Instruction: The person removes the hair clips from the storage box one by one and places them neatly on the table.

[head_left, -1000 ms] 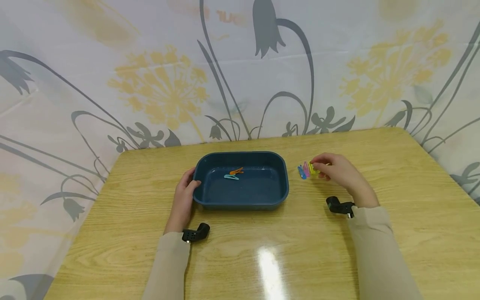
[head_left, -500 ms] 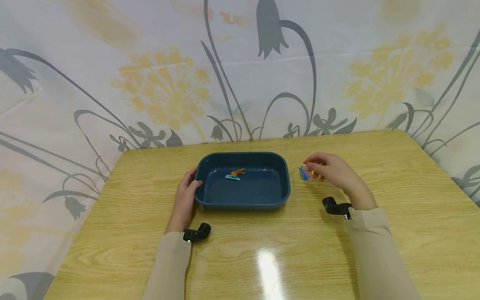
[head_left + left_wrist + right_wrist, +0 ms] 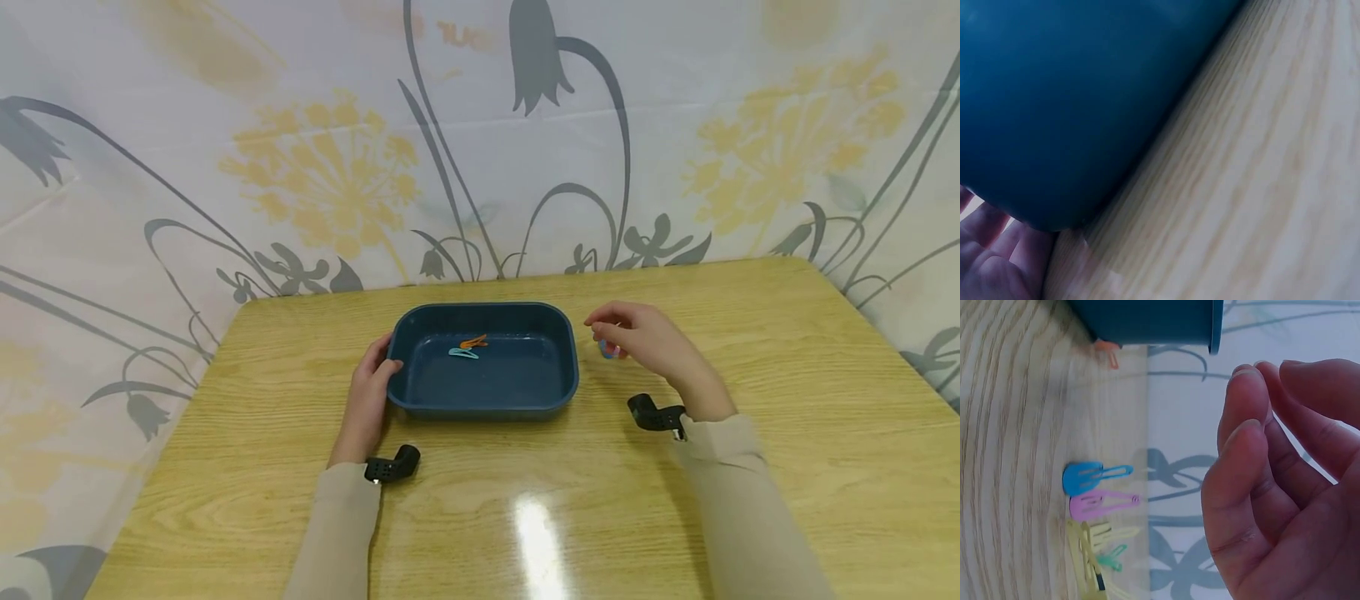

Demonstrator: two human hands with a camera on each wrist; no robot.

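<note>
My left hand (image 3: 369, 400) grips the left side of a dark blue rectangular tray (image 3: 487, 412), thumb over the rim and fingers outside. Inside the tray lie an orange hair clip (image 3: 474, 342) and a light blue hair clip (image 3: 463, 353). To the right of the tray my right hand (image 3: 651, 342) hovers with loosely bent fingers; no object shows in them. Beneath it, the right wrist view shows a row with a blue hair clip (image 3: 1088, 478), a pink hair clip (image 3: 1100, 503), yellow clips (image 3: 1079, 556) and a green clip (image 3: 1111, 556).
Near the tray's edge in the right wrist view, a small orange piece (image 3: 1110, 353) is partly hidden. A wooden table (image 3: 450, 533) carries everything, and a flower-patterned cloth (image 3: 480, 150) hangs behind its far edge. Wrist cameras sit on both arms.
My right hand has moved left, from over the yellow clips to above the blue and pink ones, closer to the tray. The left hand and tray have stayed put.
</note>
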